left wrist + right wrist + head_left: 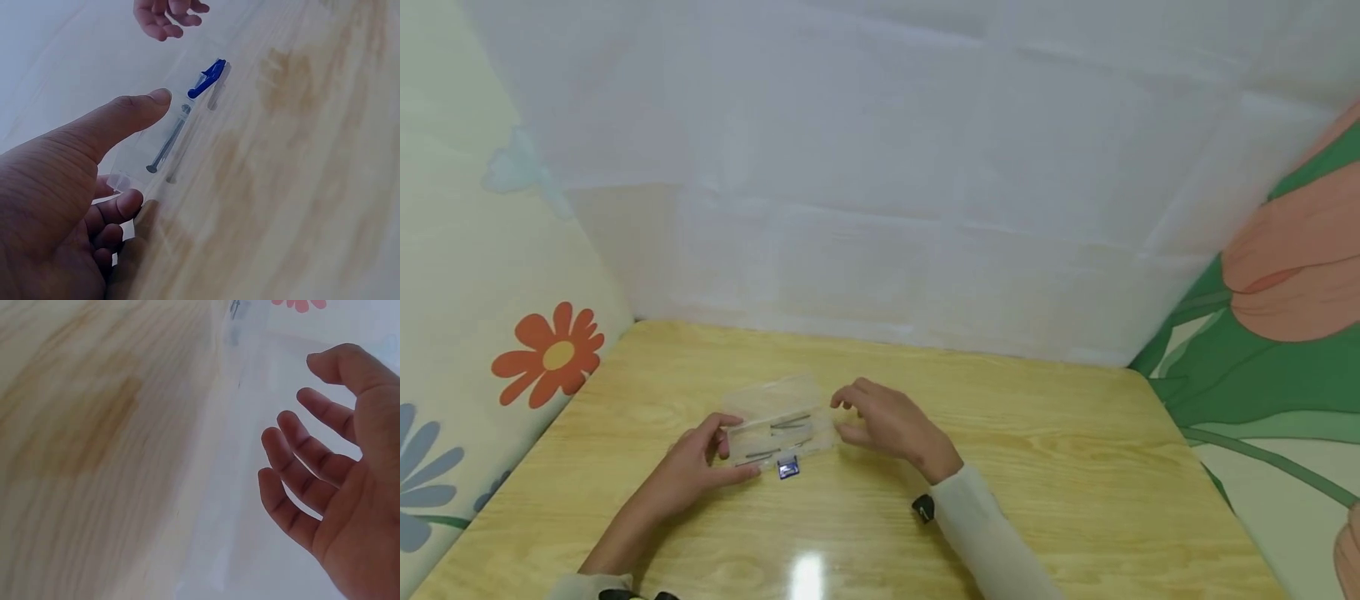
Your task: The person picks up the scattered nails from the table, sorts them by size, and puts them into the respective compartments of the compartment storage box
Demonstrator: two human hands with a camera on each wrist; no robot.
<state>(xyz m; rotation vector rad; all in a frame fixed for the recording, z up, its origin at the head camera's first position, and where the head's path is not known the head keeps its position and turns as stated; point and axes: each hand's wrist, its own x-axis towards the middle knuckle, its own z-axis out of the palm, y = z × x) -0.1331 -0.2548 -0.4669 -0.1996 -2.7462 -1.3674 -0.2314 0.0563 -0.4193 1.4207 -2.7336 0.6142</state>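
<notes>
A clear plastic box (790,433) lies on the table with its lid (775,393) raised at the back. A blue latch (787,467) hangs at its front edge. Several thin metal nails (790,421) lie inside; one nail (167,147) shows through the front wall in the left wrist view. My left hand (696,462) grips the left end, thumb along the front edge and forefinger at the back corner. Just off the right end is my right hand (887,421), its fingers loosely bent with nothing between them; in the right wrist view that hand (325,456) is spread.
The wood-patterned table (1037,467) extends to both sides and towards me. A white sheet (925,183) hangs behind its far edge. Flower-printed cloths flank it, with a red flower (559,356) on the left and green leaves (1247,375) on the right.
</notes>
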